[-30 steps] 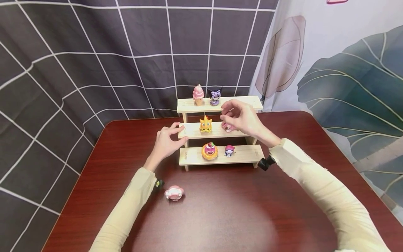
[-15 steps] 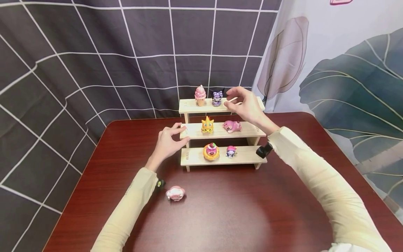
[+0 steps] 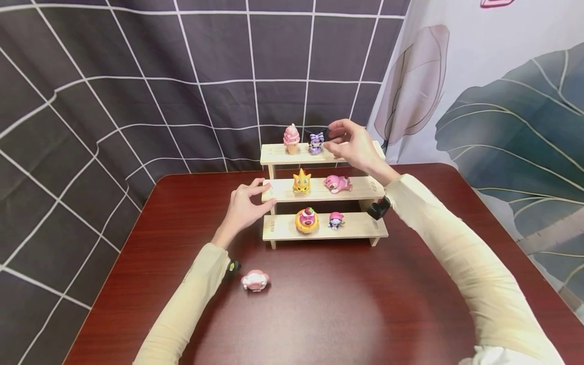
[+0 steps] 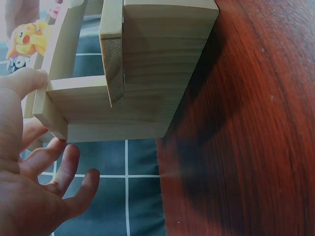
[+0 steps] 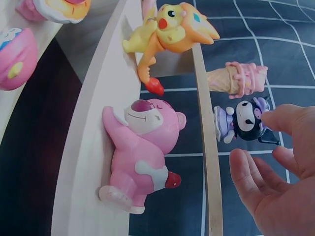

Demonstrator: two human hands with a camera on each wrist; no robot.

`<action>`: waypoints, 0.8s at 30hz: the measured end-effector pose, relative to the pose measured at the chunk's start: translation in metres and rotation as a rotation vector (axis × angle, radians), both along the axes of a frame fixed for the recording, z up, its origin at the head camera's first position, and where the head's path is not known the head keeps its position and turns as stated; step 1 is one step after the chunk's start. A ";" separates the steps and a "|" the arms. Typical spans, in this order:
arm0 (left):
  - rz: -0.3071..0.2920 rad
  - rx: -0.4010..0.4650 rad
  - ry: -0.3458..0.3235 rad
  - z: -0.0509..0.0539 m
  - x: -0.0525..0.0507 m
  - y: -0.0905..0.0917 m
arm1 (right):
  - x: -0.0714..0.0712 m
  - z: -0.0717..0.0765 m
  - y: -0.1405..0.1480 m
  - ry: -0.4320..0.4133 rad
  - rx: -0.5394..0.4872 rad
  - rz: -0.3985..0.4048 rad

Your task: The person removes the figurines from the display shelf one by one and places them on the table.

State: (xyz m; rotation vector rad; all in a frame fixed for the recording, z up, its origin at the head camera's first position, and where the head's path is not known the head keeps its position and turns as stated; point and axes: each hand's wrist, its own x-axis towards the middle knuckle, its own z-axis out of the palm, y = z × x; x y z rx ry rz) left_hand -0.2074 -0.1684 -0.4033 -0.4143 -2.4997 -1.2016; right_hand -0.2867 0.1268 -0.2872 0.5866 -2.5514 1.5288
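Observation:
My left hand [image 3: 242, 207] grips the left end of the middle tier of a light wooden three-tier display shelf [image 3: 278, 189]. In the left wrist view the thumb lies on one edge and fingertips touch the other. My right hand [image 3: 358, 148] is at the top tier, its fingers apart beside a black-and-purple figurine [image 5: 243, 118]. The thumb overlaps that figurine's head in the right wrist view; whether it touches cannot be told. A pink ice-cream-cone figurine [image 3: 291, 139] stands left of it. On the middle tier are a yellow-orange figurine [image 3: 301, 181] and a lying pink bear figurine [image 3: 337, 184].
The bottom tier bears a round orange-and-pink figurine [image 3: 307, 221] and a small figurine with a pink cap [image 3: 335, 221]. A pink-and-white figurine [image 3: 255, 280] lies on the dark red table [image 3: 319, 314], near my left sleeve. A grid-patterned curtain [image 3: 219, 56] hangs behind.
My right hand has moved up from the pink bear on the middle tier to the black-and-purple figurine on the top tier. The left hand stays at the shelf's end.

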 end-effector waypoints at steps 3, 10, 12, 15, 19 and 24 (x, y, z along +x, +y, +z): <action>0.000 0.008 0.004 0.000 0.000 0.000 | -0.003 0.000 -0.002 -0.015 -0.012 0.018; -0.005 0.016 0.015 0.000 0.000 0.000 | -0.009 0.000 -0.008 -0.015 -0.003 0.039; -0.008 0.020 0.014 0.000 0.000 0.000 | -0.010 -0.001 -0.010 -0.002 0.011 0.035; -0.009 0.020 0.011 -0.001 0.000 0.000 | -0.012 -0.002 -0.012 0.010 0.023 0.034; 0.000 0.012 0.010 -0.001 0.000 0.000 | -0.013 -0.002 -0.015 0.011 0.017 0.052; -0.002 0.019 0.021 -0.001 0.000 0.000 | -0.014 -0.001 -0.017 0.022 0.026 0.056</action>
